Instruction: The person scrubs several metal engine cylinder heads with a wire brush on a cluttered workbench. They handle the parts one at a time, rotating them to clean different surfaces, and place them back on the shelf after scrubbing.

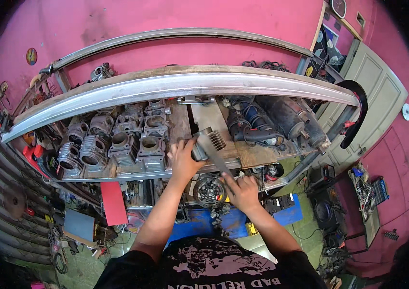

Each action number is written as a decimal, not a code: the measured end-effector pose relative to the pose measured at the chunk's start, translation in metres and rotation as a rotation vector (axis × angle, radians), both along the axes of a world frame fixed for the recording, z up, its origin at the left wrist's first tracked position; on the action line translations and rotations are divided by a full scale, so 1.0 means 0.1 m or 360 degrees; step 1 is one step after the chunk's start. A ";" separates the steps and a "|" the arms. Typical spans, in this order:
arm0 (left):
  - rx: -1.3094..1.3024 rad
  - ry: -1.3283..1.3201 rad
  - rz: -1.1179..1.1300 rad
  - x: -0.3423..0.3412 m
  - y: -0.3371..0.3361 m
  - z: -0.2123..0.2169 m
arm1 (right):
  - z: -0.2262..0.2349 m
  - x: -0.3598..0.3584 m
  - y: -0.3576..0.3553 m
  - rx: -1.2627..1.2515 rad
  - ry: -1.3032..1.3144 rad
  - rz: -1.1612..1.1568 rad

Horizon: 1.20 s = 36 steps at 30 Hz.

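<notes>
My left hand (185, 161) is closed around a finned metal engine cylinder (216, 140), held at the front edge of the wooden shelf. In my right hand (244, 191) is a long flat grey metal file (220, 163). Its blade slants up to the left and lies across the near face of the cylinder, with the fins showing to the right of it. To the left of my hands, several engine cylinders (151, 146) stand in rows on the shelf (180, 126). My left fingers hide part of the held cylinder.
A thick metal rail (185, 84) curves across above the shelf. Dark exhaust mufflers (286, 118) and a black-and-blue power tool (252, 115) lie to the right. Below my hands sits a round container (209, 192) of small metal parts, above a blue surface (238, 223).
</notes>
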<state>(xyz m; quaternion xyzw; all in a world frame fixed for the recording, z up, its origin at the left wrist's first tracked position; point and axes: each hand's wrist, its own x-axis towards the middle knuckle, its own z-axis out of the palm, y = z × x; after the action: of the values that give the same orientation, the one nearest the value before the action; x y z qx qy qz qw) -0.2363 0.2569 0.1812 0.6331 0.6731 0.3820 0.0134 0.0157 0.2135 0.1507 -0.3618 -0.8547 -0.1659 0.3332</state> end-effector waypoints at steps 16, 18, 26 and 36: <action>0.0018 -0.0006 -0.0066 0.00 -0.08 0.02 | -0.10 -0.10 -0.16 -0.0222 0.0236 -0.0127; 0.0009 -0.0027 -0.0058 0.00 -0.07 0.03 | -0.13 -0.13 -0.17 -0.0247 0.0304 -0.0143; -0.0034 0.0020 0.0006 0.05 -0.10 0.10 | -0.18 -0.15 -0.17 -0.0292 0.0385 0.0020; -0.0060 0.0042 0.0024 0.04 -0.09 0.11 | -0.20 -0.19 -0.20 -0.0187 0.0417 0.0107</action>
<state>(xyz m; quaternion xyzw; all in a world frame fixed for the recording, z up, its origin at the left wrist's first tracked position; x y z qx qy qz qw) -0.2325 0.2481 0.1919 0.6326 0.6850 0.3611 0.0135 -0.0032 0.1938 0.1302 -0.3705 -0.8238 -0.0558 0.4255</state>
